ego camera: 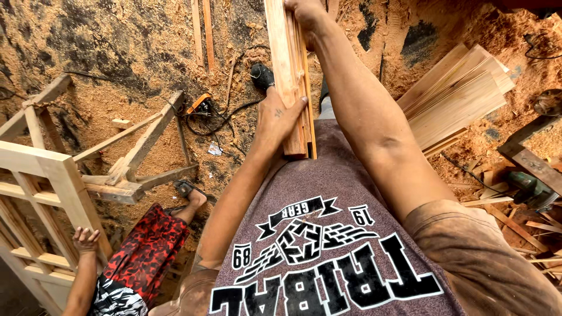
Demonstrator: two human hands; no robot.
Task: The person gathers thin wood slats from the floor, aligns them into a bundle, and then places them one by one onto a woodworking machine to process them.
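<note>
Now, head view: bundle of slats (291, 76) held upright against belly, lower end at shirt. Left hand (280, 117) wrapped round bundle near bottom; right hand (304, 14) clenched on it higher up, partly cut by frame edge. Slats gathered and in grip, not set down anywhere; more lie in stack (453, 93) at right. No surface in sight; floor (117, 41) thick with sawdust, dark patches, offcuts. Wooden frame (52, 181) at left, another person's hand (86, 239) on it. Power tool (202, 105) with cable on floor

Open sawdust floor (117, 52) ahead-left; stacked planks (456, 93) right, wooden frame (52, 175) and co-worker (140, 257) left.
</note>
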